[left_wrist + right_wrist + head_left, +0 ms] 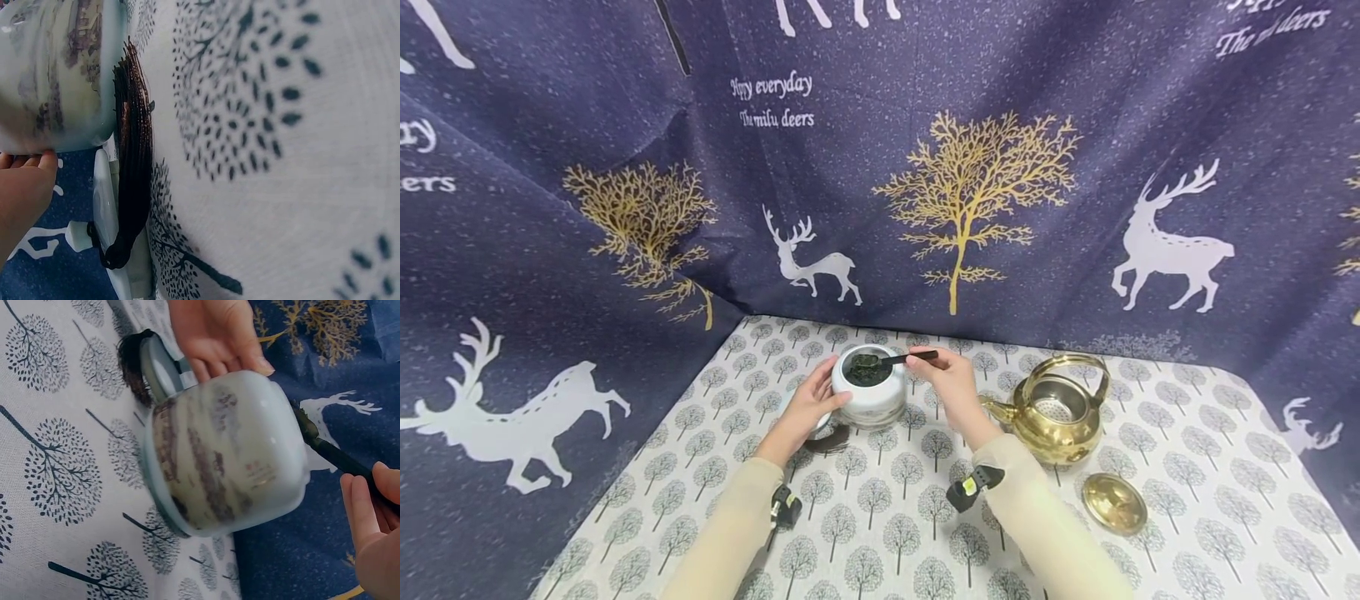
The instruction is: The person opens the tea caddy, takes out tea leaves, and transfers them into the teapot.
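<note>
A pale ceramic jar (872,410) with a painted landscape band stands uncovered, dark green tea leaves (859,375) inside it. My left hand (808,404) holds its left side, thumb near the front rim and fingers along the wall. My right hand (953,390) pinches the handle of a dark tea scoop (917,357) between thumb and fingers. In the head view the scoop's end, carrying leaves, overlaps the jar's mouth; the right wrist view shows leaves (306,425) on it at the rim.
Beside the jar lies its lid (103,194) with a dark tassel (134,150), partly behind my left hand. A brass kettle (1056,437), uncovered with a strainer inside, stands right of my right hand. Its brass lid (1115,504) lies in front. A patterned curtain (865,192) hangs behind the table.
</note>
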`<state>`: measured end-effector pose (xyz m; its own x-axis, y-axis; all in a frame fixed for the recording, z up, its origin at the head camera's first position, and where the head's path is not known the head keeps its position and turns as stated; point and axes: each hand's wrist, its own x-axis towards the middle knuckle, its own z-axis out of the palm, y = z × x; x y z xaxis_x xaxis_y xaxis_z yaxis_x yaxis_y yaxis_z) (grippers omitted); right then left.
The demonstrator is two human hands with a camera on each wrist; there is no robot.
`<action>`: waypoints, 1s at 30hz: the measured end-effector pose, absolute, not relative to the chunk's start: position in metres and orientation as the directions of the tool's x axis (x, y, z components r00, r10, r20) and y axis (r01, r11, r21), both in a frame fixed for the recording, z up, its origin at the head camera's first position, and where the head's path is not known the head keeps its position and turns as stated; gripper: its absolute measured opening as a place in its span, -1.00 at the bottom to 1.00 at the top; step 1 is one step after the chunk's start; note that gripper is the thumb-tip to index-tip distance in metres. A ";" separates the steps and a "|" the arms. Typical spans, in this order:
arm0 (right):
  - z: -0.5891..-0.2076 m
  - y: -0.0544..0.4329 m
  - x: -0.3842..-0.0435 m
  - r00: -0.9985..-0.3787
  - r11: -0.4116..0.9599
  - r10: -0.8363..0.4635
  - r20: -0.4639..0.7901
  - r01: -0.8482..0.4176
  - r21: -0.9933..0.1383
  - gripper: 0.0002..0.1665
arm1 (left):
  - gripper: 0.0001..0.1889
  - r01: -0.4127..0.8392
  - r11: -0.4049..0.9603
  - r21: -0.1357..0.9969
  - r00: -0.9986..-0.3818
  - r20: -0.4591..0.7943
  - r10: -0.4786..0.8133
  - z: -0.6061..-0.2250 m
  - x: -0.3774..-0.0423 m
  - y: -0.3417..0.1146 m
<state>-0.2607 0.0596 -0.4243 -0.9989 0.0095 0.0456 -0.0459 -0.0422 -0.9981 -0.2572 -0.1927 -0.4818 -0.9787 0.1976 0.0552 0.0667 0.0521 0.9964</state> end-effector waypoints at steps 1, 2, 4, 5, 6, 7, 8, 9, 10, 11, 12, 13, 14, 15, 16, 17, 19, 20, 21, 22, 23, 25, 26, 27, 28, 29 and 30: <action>-0.422 0.061 -0.260 -0.999 -0.051 0.005 0.050 -0.050 -0.997 -0.63 | -0.16 0.067 0.052 0.996 -0.979 0.056 0.197 -0.482 -0.258 -0.193; -0.419 0.062 -0.258 -0.998 -0.058 0.000 0.058 -0.058 -0.997 -0.63 | -0.15 0.068 0.049 0.997 -0.979 0.057 0.198 -0.482 -0.258 -0.193; -0.414 0.065 -0.255 -0.997 -0.082 -0.020 0.072 -0.071 -0.994 -0.62 | -0.15 0.069 0.046 0.997 -0.979 0.059 0.196 -0.482 -0.259 -0.193; -0.411 0.067 -0.253 -0.996 -0.088 -0.028 0.084 -0.081 -0.993 -0.61 | -0.15 0.069 0.044 0.997 -0.979 0.059 0.197 -0.482 -0.259 -0.193; -0.409 0.069 -0.252 -0.995 -0.099 -0.040 0.091 -0.087 -0.991 -0.60 | -0.14 0.069 0.044 0.997 -0.979 0.059 0.196 -0.482 -0.259 -0.193; -0.407 0.072 -0.250 -0.994 -0.104 -0.049 0.099 -0.093 -0.990 -0.59 | -0.14 0.069 0.045 0.997 -0.979 0.059 0.193 -0.482 -0.259 -0.193; -0.405 0.074 -0.249 -0.992 -0.113 -0.058 0.108 -0.101 -0.988 -0.59 | -0.14 0.069 0.046 0.997 -0.980 0.059 0.191 -0.482 -0.259 -0.193; -0.403 0.077 -0.247 -0.991 -0.121 -0.063 0.117 -0.109 -0.987 -0.58 | -0.14 0.068 0.048 0.997 -0.980 0.058 0.189 -0.482 -0.260 -0.193; -0.401 0.080 -0.246 -0.990 -0.130 -0.063 0.123 -0.114 -0.985 -0.59 | -0.14 0.067 0.048 0.997 -0.980 0.057 0.189 -0.482 -0.259 -0.193; -0.400 0.083 -0.244 -0.990 -0.129 -0.065 0.128 -0.119 -0.984 -0.59 | -0.14 0.062 0.045 0.997 -0.981 0.052 0.187 -0.482 -0.259 -0.193; -0.399 0.086 -0.243 -0.989 -0.132 -0.070 0.133 -0.123 -0.984 -0.59 | -0.14 0.062 0.044 0.997 -0.981 0.053 0.188 -0.482 -0.259 -0.193; -0.397 0.090 -0.241 -0.987 -0.129 -0.071 0.142 -0.132 -0.983 -0.60 | -0.14 0.062 0.044 0.997 -0.981 0.052 0.187 -0.483 -0.259 -0.193; -0.396 0.093 -0.239 -0.986 -0.126 -0.074 0.146 -0.136 -0.983 -0.61 | -0.15 0.061 0.043 0.997 -0.981 0.051 0.190 -0.483 -0.259 -0.193; -0.396 0.098 -0.237 -0.987 -0.116 -0.076 0.139 -0.130 -0.985 -0.61 | -0.15 0.059 0.042 0.997 -0.980 0.050 0.191 -0.483 -0.259 -0.193; -0.395 0.102 -0.235 -0.988 -0.105 -0.076 0.133 -0.124 -0.987 -0.61 | -0.15 0.058 0.041 0.997 -0.980 0.049 0.191 -0.483 -0.259 -0.193; -0.394 0.106 -0.233 -0.989 -0.086 -0.078 0.128 -0.121 -0.989 -0.61 | -0.15 0.060 0.041 0.997 -0.981 0.051 0.189 -0.483 -0.258 -0.193; -0.391 0.114 -0.229 -0.990 -0.063 -0.077 0.122 -0.117 -0.991 -0.59 | -0.15 0.069 0.048 0.996 -0.981 0.059 0.185 -0.482 -0.258 -0.193; -0.390 0.118 -0.227 -0.990 -0.050 -0.077 0.118 -0.115 -0.992 -0.58 | -0.15 0.074 0.047 0.996 -0.980 0.064 0.187 -0.482 -0.257 -0.193; -0.389 0.121 -0.225 -0.989 -0.047 -0.074 0.127 -0.124 -0.991 -0.57 | -0.16 0.077 0.048 0.996 -0.981 0.067 0.183 -0.482 -0.257 -0.192; -0.388 0.124 -0.224 -0.987 -0.043 -0.072 0.143 -0.141 -0.989 -0.57 | -0.16 0.080 0.049 0.996 -0.981 0.070 0.180 -0.482 -0.257 -0.192; -0.386 0.128 -0.221 -0.985 -0.039 -0.074 0.156 -0.153 -0.987 -0.56 | -0.16 0.082 0.052 0.995 -0.981 0.071 0.178 -0.482 -0.257 -0.192; -0.385 0.135 -0.216 -0.982 -0.045 -0.078 0.174 -0.171 -0.984 -0.55 | -0.16 0.081 0.054 0.995 -0.981 0.070 0.181 -0.482 -0.257 -0.193; -0.385 0.140 -0.214 -0.981 -0.058 -0.079 0.175 -0.170 -0.984 -0.55 | -0.16 0.078 0.056 0.995 -0.981 0.067 0.182 -0.482 -0.257 -0.193; -0.385 0.144 -0.211 -0.982 -0.076 -0.078 0.173 -0.167 -0.983 -0.56 | -0.16 0.073 0.057 0.996 -0.981 0.062 0.182 -0.483 -0.257 -0.193; -0.385 0.149 -0.207 -0.983 -0.078 -0.080 0.163 -0.156 -0.985 -0.57 | -0.16 0.071 0.056 0.996 -0.980 0.059 0.188 -0.483 -0.257 -0.193; -0.385 0.154 -0.204 -0.985 -0.069 -0.077 0.153 -0.148 -0.987 -0.58 | -0.16 0.066 0.055 0.996 -0.980 0.055 0.192 -0.483 -0.257 -0.193; -0.385 0.159 -0.200 -0.987 -0.080 -0.075 0.145 -0.139 -0.987 -0.60 | -0.16 0.061 0.050 0.997 -0.979 0.050 0.197 -0.482 -0.257 -0.193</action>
